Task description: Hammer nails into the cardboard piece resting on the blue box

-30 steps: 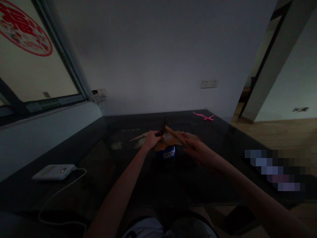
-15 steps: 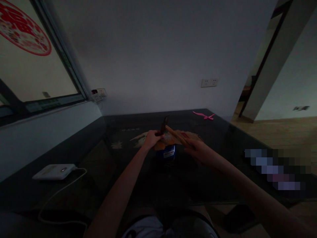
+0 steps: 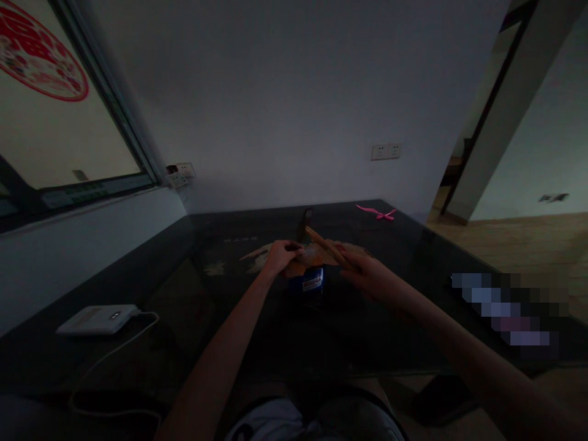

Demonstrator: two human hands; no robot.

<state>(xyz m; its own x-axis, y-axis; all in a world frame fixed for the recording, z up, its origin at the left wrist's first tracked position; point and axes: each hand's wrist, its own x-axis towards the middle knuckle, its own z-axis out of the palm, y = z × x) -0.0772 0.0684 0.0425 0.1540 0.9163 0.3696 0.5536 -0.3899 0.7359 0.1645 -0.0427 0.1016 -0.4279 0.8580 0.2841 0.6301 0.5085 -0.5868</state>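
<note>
My right hand [image 3: 367,272] is closed round the wooden handle of a hammer [image 3: 327,244]. Its dark head [image 3: 304,224] is raised just beyond the fingers of my left hand [image 3: 281,257]. Those fingers are pinched together over a crumpled tan sheet [image 3: 316,255], which looks like paper or cardboard with a red mark at its right. What they hold, if anything, is too small and dark to make out. The sheet lies over a blue box [image 3: 309,280], whose front shows a pale label.
On the dark glossy table [image 3: 257,343], a white power bank [image 3: 97,320] with a cable lies at left. A pink ribbon [image 3: 379,214] is near the back edge. A blurred-out object [image 3: 500,312] lies at right. Wall sockets [image 3: 386,151] are behind.
The hammer head has risen slightly above the sheet. My left hand stays at nearly the same spot on it. The whole view has shifted a little.
</note>
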